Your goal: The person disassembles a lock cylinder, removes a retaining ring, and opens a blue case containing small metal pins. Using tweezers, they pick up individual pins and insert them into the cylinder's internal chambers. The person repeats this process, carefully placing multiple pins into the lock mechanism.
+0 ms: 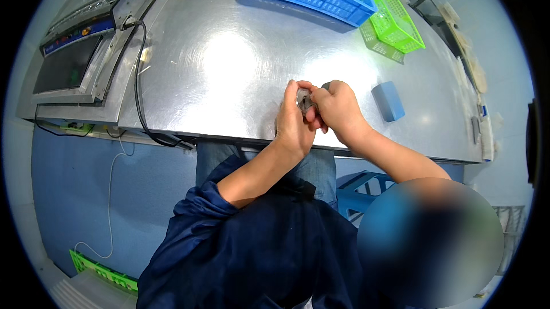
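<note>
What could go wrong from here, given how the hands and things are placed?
The small greyish object is in the cupped left hand near the table's front edge; if it slips, it might drop off. The right hand is close against it, so a slip could hurt the left hand. The blue block beside the right hand might get knocked.

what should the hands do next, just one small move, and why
Probably steady the small greyish piece with the left hand before moving the right hand: the left cups it, while the right, closed around a dark item, sits close against it, so a slip seems possible.
</note>
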Action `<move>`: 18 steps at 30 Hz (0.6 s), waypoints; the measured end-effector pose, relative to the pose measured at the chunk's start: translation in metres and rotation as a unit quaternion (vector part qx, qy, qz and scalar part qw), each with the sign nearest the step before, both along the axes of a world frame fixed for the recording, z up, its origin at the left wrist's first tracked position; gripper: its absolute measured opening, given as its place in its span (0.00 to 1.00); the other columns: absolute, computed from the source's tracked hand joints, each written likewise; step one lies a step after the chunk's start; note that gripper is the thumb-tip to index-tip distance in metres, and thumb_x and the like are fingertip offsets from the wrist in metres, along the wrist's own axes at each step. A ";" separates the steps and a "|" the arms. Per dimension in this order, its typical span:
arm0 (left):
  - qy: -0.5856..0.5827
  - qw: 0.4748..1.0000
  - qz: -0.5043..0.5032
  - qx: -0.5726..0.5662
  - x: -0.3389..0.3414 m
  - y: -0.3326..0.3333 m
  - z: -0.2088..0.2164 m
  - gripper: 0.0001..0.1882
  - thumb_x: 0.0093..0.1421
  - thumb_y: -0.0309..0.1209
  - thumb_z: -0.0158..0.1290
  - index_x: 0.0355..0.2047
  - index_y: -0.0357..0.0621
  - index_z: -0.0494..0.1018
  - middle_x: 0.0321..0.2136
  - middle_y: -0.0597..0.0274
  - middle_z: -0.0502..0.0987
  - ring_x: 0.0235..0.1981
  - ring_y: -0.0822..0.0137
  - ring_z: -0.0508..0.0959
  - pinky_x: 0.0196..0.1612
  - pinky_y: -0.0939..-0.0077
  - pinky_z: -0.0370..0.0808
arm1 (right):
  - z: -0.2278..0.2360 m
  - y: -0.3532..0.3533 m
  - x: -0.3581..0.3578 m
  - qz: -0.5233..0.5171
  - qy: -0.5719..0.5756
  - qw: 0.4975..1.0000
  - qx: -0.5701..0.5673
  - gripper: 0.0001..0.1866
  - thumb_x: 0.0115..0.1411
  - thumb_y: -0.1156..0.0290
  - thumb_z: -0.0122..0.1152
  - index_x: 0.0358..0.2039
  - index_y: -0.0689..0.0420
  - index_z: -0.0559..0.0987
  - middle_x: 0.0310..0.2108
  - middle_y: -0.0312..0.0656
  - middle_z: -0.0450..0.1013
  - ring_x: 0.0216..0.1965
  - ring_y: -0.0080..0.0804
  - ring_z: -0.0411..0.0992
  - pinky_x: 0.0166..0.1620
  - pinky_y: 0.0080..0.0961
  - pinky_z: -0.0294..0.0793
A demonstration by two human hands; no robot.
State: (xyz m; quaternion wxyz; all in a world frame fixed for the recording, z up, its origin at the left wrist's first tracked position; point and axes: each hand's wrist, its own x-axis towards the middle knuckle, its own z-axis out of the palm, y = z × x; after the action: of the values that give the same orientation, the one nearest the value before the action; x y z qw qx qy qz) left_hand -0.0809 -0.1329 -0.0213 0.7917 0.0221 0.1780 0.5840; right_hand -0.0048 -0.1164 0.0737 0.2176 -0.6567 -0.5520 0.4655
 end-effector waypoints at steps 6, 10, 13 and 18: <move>0.007 1.000 0.000 0.003 -0.004 -0.001 -0.001 0.13 0.67 0.41 0.39 0.37 0.47 0.68 0.30 0.66 0.72 0.31 0.71 0.72 0.37 0.72 0.69 | 0.005 0.017 0.016 0.286 -0.190 0.926 0.155 0.12 0.57 0.70 0.51 0.28 0.68 0.71 0.22 0.61 0.72 0.26 0.57 0.74 0.30 0.41 0.74; 0.026 0.995 0.003 -0.101 -0.002 0.000 0.010 0.11 0.64 0.38 0.41 0.35 0.44 0.68 0.31 0.62 0.72 0.33 0.66 0.73 0.37 0.68 0.71 | 0.000 0.019 0.020 0.357 -0.229 0.875 0.235 0.12 0.55 0.69 0.55 0.27 0.67 0.70 0.19 0.58 0.71 0.23 0.55 0.73 0.28 0.40 0.74; 0.045 0.999 -0.017 -0.005 -0.004 -0.006 -0.009 0.12 0.64 0.37 0.42 0.36 0.43 0.69 0.31 0.62 0.73 0.34 0.67 0.74 0.38 0.71 0.73 | -0.008 0.017 0.027 0.492 -0.320 0.744 0.320 0.09 0.56 0.70 0.56 0.30 0.62 0.69 0.19 0.51 0.71 0.20 0.52 0.72 0.24 0.39 0.72; 0.018 0.986 -0.124 -0.107 -0.015 0.008 0.008 0.12 0.64 0.36 0.41 0.37 0.41 0.69 0.30 0.59 0.74 0.29 0.68 0.77 0.34 0.74 0.78 | 0.000 0.022 0.033 0.558 -0.261 0.686 0.387 0.08 0.50 0.73 0.59 0.29 0.57 0.70 0.21 0.40 0.72 0.24 0.40 0.74 0.25 0.33 0.73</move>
State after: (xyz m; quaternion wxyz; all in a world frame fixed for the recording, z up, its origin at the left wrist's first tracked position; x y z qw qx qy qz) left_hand -0.0960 -0.1250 -0.0137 0.8522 -0.0305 0.2501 0.4585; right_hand 0.0279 -0.0946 0.0741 -0.0003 -0.1797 -0.9821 0.0564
